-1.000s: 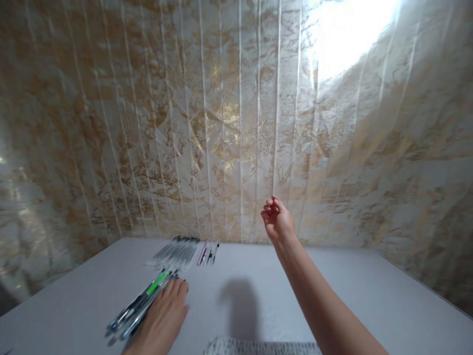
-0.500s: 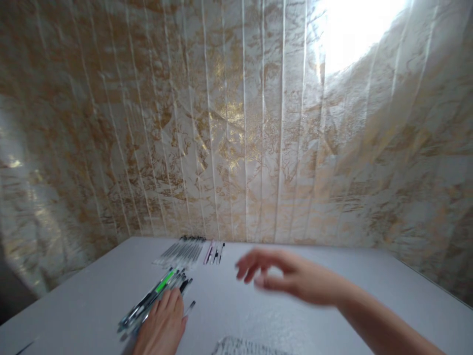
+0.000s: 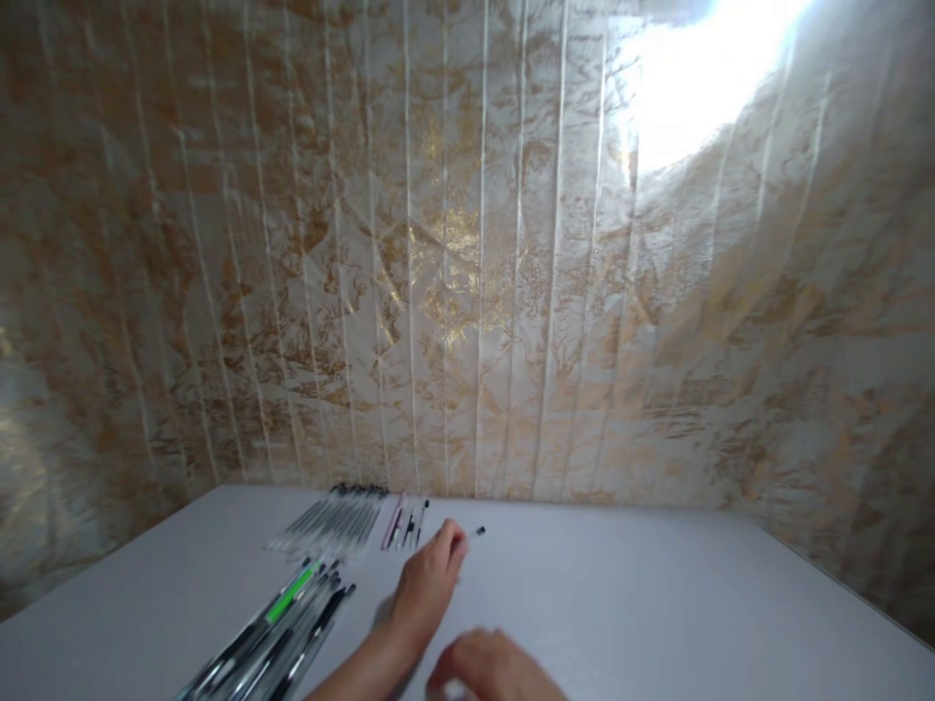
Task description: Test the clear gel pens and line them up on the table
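Blurred right grip [image 3: 501, 667], cropped nearer pens [image 3: 276, 648]

My feed shows my left hand [image 3: 430, 574] reaching ahead, fingers pinched together, its forearm [image 3: 365, 667] slanting up behind it. Nearer me and to its right, my right hand [image 3: 501, 667] arches with bent fingers, motion-blurred and partly out of view.

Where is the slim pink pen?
In the head view's left half, the pink pen lies on the white table, right of the row of clear, black-tipped pens.
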A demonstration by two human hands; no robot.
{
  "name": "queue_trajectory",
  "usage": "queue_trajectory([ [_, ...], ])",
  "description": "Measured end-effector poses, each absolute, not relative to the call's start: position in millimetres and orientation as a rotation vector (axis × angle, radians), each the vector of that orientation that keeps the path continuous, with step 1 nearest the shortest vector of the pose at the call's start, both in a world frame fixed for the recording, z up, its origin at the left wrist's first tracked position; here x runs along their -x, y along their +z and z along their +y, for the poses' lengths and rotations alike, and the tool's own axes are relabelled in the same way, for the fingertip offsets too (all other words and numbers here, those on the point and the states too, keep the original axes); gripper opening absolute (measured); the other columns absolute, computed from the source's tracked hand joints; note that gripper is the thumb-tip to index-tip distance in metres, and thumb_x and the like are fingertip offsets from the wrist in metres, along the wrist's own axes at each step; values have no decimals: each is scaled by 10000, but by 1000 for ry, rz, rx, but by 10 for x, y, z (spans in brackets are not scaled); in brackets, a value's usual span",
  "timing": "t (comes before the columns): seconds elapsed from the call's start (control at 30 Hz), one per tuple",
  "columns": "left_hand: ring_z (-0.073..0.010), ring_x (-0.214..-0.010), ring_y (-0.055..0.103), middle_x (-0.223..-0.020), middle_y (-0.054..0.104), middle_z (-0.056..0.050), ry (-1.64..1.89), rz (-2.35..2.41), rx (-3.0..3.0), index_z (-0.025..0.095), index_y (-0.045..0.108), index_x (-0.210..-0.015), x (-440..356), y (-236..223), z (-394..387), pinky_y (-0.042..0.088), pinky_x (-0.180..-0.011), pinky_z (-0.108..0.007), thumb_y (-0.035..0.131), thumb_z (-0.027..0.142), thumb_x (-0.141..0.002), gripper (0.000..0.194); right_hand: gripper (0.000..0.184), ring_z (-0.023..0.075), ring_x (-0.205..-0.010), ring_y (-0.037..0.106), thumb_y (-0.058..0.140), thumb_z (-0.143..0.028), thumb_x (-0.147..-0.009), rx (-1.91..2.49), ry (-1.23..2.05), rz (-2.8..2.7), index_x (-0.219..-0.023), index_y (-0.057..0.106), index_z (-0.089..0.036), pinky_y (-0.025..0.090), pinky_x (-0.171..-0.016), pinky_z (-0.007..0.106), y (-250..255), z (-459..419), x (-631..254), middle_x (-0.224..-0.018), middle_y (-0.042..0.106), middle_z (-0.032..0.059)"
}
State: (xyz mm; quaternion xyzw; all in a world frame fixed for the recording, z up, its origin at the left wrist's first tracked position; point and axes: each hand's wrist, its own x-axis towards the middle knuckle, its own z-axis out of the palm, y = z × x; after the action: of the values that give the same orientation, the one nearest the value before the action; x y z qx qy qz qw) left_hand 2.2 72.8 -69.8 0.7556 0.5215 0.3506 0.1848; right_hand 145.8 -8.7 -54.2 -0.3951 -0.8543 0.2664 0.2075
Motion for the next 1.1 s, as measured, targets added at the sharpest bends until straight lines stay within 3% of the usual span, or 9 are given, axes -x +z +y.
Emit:
queue_trajectory([
  [0.1,-156,-837,620,-881,630,3,965,1446,-2188,239,472,-872,-123,-752,719,425,-751,-247,389,212,-910,95,593,188,-623,583,215,-547,-952,1393,445,-2018,-682,614,-201,403,-629,285,-363,421,-1616,-665,657,54],
  [0.2,-163,-858,616,-910,635,-13,924,1465,-2225,233,478,-877,-123,-786,673,432,-756,-255,426,169,-896,85,532,169,-529,487,299,-567,-920,1519,315,-1916,-583,506,-211,319,-559,277,-482,742,-1797,-548,562,17],
  [0.37,-147,-810,608,-875,636,13,845,1492,-2190,231,497,-853,-80,-798,688,423,-714,-229,515,121,-850,111,465,174,-574,468,318,-557,-905,1386,595,-1868,-591,402,-225,330,-574,270,-940,843,-1839,-574,502,-5],
  [0.53,-131,-766,595,-835,621,23,853,1434,-2120,224,502,-834,-85,-789,717,417,-677,-205,512,154,-866,78,393,188,-670,477,377,-507,-913,1345,694,-1859,-641,421,-227,366,-646,279,-994,810,-1777,-639,480,-12],
  [0.7,-143,-801,596,-869,619,9,877,1360,-2170,222,505,-860,-75,-767,679,428,-701,-224,502,145,-852,78,437,193,-701,474,345,-544,-918,1274,715,-1810,-619,379,-227,372,-700,294,-939,751,-1764,-633,459,-14],
  [0.9,-139,-744,596,-822,617,30,874,1469,-2196,228,495,-820,-5,-726,701,415,-678,-229,532,131,-822,103,565,184,-597,416,274,-674,-876,1400,754,-1625,-523,313,-234,351,-629,312,-968,797,-1843,-544,376,-18],
  [1.1,-141,-747,603,-817,647,17,843,1412,-2240,219,532,-808,-27,-740,694,410,-679,-227,531,153,-839,73,579,196,-635,445,275,-692,-876,1339,668,-1725,-529,343,-233,363,-653,311,-955,819,-1877,-550,390,-16],
])
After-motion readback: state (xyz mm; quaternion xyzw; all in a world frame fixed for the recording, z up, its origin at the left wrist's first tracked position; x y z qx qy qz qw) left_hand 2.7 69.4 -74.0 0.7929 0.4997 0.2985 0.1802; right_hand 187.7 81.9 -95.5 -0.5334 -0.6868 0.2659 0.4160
